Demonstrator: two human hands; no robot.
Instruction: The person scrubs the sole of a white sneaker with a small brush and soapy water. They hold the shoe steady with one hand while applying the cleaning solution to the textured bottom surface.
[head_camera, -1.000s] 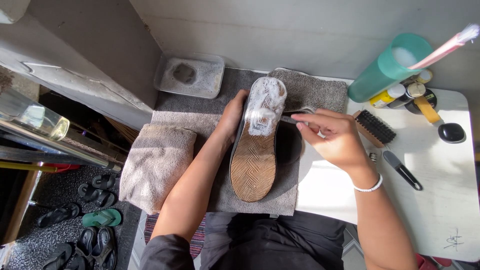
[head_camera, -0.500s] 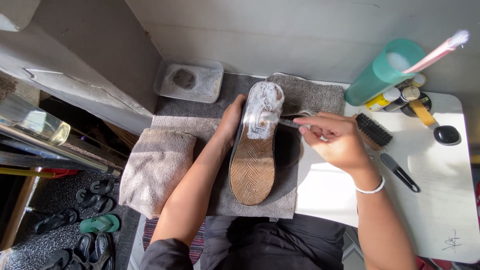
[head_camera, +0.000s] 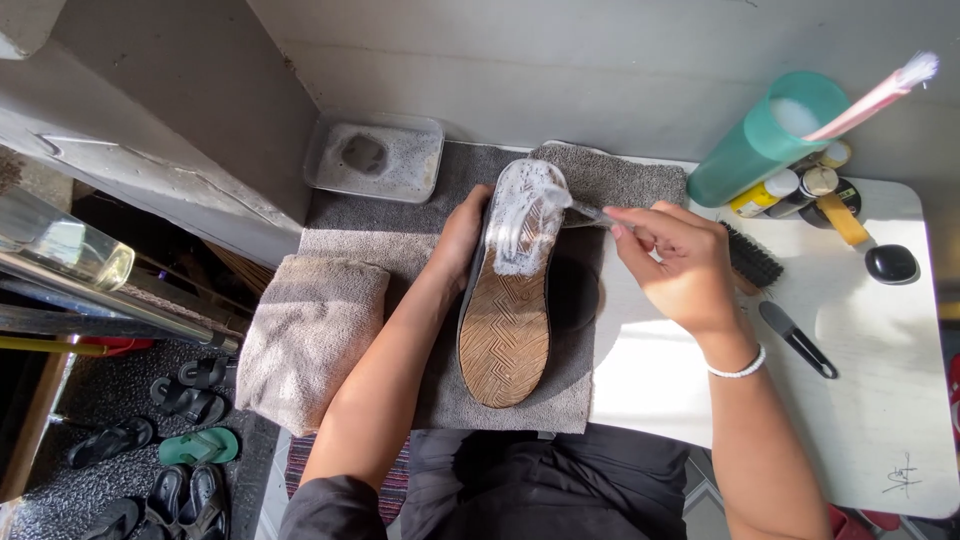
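White rounded counter (head_camera: 880, 420) as landmark, sunlit, hard shadows across top. Behind it: plain grey plastered wall (head_camera: 560, 60). Left of it: grey concrete ledge (head_camera: 130, 170) slanting down, metal rail (head_camera: 110, 320) beneath. Below-left of it: dark speckled floor (head_camera: 60, 500), black sandals (head_camera: 190, 390) and green flip-flop (head_camera: 200, 446) scattered. Strong daylight from right.

A shallow grey tray (head_camera: 375, 155) sits by the wall. A teal cup (head_camera: 755, 140) and black brush (head_camera: 752, 262) stand on the white bench (head_camera: 880, 400). Sandals (head_camera: 185, 400) lie on the floor.

Head camera, straight down, close
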